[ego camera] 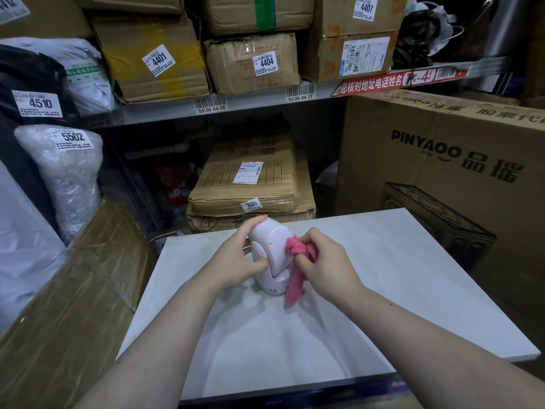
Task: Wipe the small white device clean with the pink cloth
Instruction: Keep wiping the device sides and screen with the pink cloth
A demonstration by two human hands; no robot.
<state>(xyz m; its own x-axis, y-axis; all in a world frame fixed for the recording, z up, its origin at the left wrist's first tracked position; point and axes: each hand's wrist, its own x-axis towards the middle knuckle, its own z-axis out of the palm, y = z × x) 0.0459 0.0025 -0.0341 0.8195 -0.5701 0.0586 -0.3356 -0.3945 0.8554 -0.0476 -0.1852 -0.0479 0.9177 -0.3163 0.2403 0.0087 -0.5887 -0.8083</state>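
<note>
The small white device (272, 249) stands upright on its round base near the far middle of the white tabletop (383, 290). My left hand (237, 256) grips its left side, fingers over the top and thumb at the front. My right hand (323, 262) holds the bunched pink cloth (296, 261) and presses it against the device's right side. A loose end of the cloth hangs down to the table beside the base.
A large printed cardboard box (448, 160) stands close on the right. Taped brown cardboard (67, 290) leans at the left edge. Behind the table lie stacked flat cartons (250, 184), and a shelf (206, 109) above holds labelled parcels.
</note>
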